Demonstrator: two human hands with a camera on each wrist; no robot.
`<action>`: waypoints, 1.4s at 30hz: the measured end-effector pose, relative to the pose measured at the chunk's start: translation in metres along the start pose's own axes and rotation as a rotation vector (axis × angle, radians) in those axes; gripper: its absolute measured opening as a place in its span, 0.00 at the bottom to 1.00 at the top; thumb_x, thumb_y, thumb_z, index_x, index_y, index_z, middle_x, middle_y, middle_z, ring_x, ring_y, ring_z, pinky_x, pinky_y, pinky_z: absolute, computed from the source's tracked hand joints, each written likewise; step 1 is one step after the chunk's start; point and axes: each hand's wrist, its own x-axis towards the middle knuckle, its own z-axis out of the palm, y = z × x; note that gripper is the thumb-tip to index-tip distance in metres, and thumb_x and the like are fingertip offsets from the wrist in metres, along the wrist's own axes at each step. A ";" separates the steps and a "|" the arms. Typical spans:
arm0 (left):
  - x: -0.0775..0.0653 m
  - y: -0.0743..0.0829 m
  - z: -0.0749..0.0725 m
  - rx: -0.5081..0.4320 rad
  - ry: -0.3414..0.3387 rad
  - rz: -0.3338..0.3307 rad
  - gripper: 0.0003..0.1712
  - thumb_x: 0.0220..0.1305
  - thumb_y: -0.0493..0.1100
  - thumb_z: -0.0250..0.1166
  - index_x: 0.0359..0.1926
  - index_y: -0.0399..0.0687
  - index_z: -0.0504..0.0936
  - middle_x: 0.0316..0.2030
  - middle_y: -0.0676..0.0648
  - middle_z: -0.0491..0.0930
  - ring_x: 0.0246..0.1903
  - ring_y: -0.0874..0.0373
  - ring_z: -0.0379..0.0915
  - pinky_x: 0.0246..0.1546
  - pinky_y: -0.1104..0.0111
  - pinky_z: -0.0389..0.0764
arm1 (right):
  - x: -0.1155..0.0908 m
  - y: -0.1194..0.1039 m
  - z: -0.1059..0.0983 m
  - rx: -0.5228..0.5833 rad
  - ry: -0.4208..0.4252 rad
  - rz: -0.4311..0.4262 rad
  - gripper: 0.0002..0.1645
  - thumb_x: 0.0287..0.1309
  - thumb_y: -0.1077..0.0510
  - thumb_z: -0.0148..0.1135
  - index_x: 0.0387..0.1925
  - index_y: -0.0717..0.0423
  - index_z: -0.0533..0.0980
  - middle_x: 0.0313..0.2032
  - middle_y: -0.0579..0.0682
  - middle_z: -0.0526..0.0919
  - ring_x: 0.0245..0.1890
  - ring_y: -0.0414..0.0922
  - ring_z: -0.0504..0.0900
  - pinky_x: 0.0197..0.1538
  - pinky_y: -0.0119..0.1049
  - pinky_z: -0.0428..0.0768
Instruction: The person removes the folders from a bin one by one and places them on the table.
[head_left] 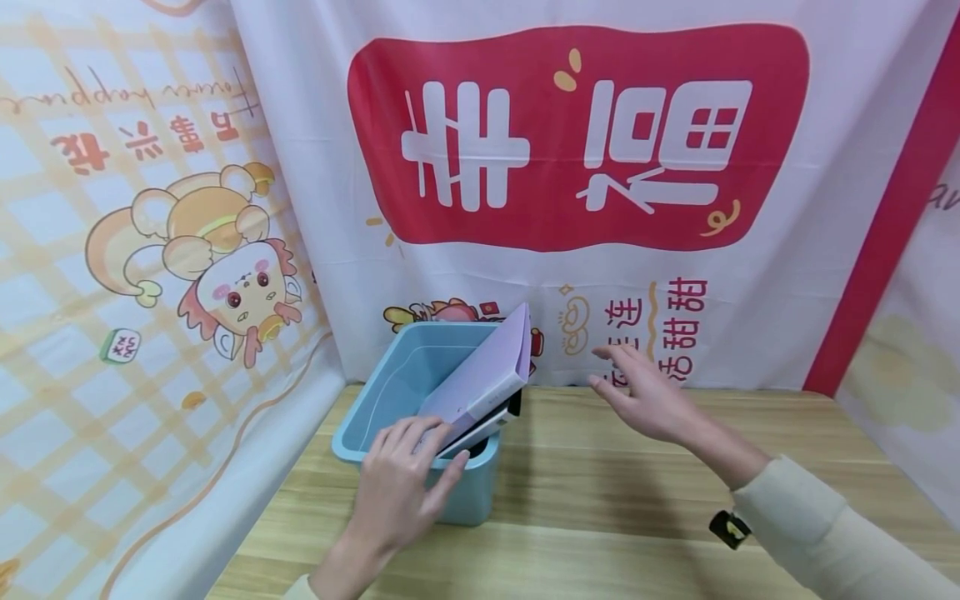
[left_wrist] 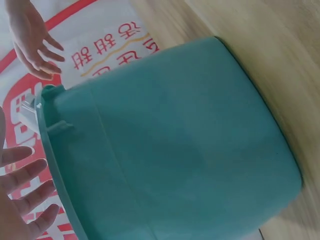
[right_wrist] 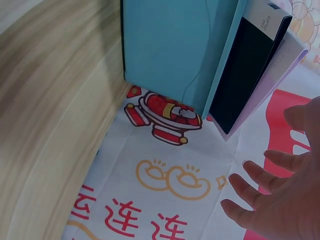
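Observation:
A light blue plastic bin (head_left: 461, 500) stands on the table. Out of its right side lean a lilac flat box or binder (head_left: 480, 367) and, beneath it, a black-and-white one (right_wrist: 245, 75); both tilt over the rim, their lower parts hidden inside. My left hand (head_left: 397, 483) is at the bin's near rim, beside the lilac item's lower end; in the left wrist view its fingers (left_wrist: 30, 175) look extended and spread, and any contact is unclear. To the right of the bin, my right hand (head_left: 648, 400) hovers with fingers extended, holding nothing.
The wood-grain table (head_left: 600, 533) extends right of the bin. Printed cloth (head_left: 300, 108) hangs behind and to the left. By the right sleeve is a small black object (head_left: 729, 529).

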 end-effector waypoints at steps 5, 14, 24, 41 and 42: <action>-0.004 -0.007 0.002 0.009 -0.004 -0.008 0.24 0.70 0.61 0.61 0.51 0.48 0.86 0.49 0.48 0.85 0.51 0.50 0.79 0.51 0.50 0.78 | 0.002 -0.003 0.003 0.032 0.010 -0.006 0.32 0.76 0.42 0.54 0.69 0.57 0.67 0.65 0.59 0.72 0.64 0.58 0.73 0.62 0.60 0.73; -0.011 -0.017 0.004 0.028 -0.013 -0.009 0.24 0.70 0.61 0.62 0.49 0.48 0.87 0.47 0.49 0.86 0.50 0.50 0.80 0.51 0.50 0.78 | 0.004 -0.009 0.008 0.084 0.042 -0.039 0.27 0.75 0.50 0.57 0.67 0.58 0.69 0.64 0.61 0.74 0.62 0.58 0.75 0.60 0.60 0.74; -0.017 -0.027 0.005 0.039 -0.043 -0.020 0.23 0.70 0.61 0.62 0.49 0.49 0.87 0.47 0.49 0.86 0.50 0.50 0.80 0.49 0.50 0.78 | 0.008 -0.015 0.013 0.142 0.031 -0.045 0.27 0.75 0.49 0.57 0.68 0.57 0.69 0.65 0.60 0.74 0.61 0.59 0.76 0.59 0.59 0.76; -0.028 -0.042 0.008 0.091 -0.065 -0.015 0.26 0.70 0.64 0.58 0.47 0.49 0.87 0.46 0.48 0.86 0.48 0.49 0.80 0.49 0.49 0.78 | 0.014 -0.031 0.022 0.255 -0.012 -0.020 0.28 0.76 0.47 0.55 0.69 0.56 0.68 0.65 0.57 0.74 0.62 0.57 0.77 0.64 0.58 0.73; -0.029 -0.043 0.009 0.094 -0.064 -0.015 0.26 0.71 0.64 0.58 0.47 0.49 0.87 0.46 0.48 0.86 0.48 0.49 0.80 0.49 0.49 0.78 | 0.014 -0.032 0.022 0.268 -0.016 -0.017 0.29 0.76 0.47 0.55 0.69 0.55 0.67 0.66 0.57 0.74 0.62 0.57 0.77 0.64 0.58 0.73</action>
